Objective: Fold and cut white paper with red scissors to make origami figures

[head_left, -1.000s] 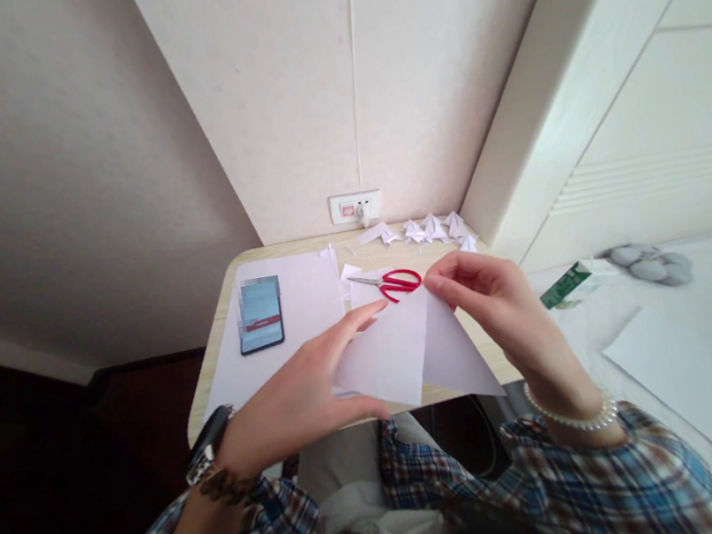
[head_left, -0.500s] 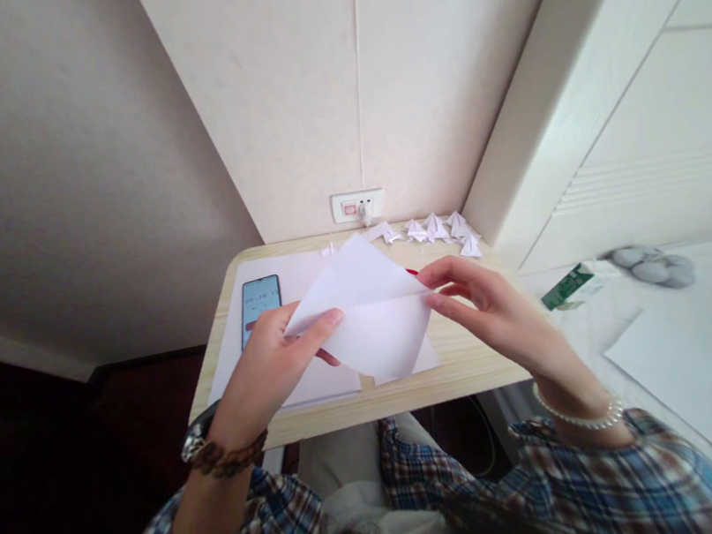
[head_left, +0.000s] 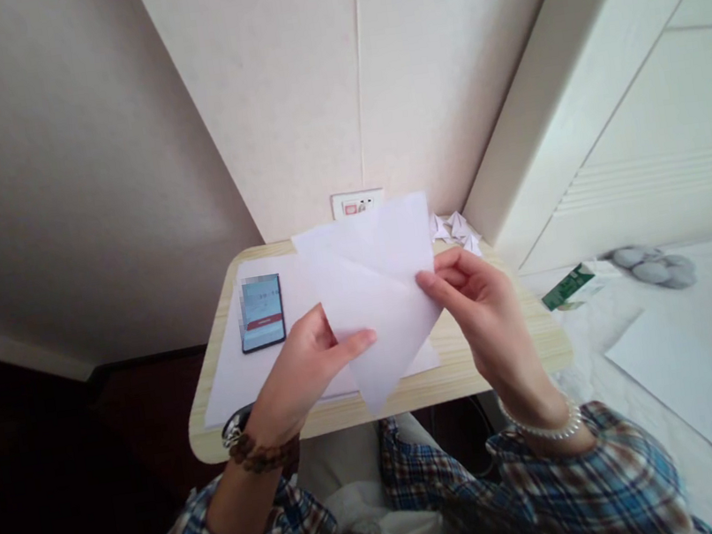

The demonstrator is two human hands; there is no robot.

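Note:
A creased sheet of white paper [head_left: 382, 294] is held up above the small table between my two hands. My left hand [head_left: 315, 353] grips its lower left edge, thumb on the near face and the other fingers behind. At the right edge, my right hand [head_left: 472, 294] pinches the sheet between thumb and fingers. A diagonal crease crosses the paper. Beyond it, small folded paper pieces [head_left: 458, 225] stand at the table's back right corner, some hidden by the sheet. A phone [head_left: 262, 313] lies on white paper [head_left: 230, 384] to the left of my hands.
The light wood table [head_left: 542, 346] meets the wall, where a socket [head_left: 347, 206] is partly covered by the held sheet. Right of the table, a green and white carton [head_left: 568, 287], grey rounded objects [head_left: 654, 267] and white sheets [head_left: 700, 376] lie on a pale surface.
The sheet has been turned, so its crease now slants instead of running level. My left hand has shifted right and my right hand slightly left, both still gripping the paper.

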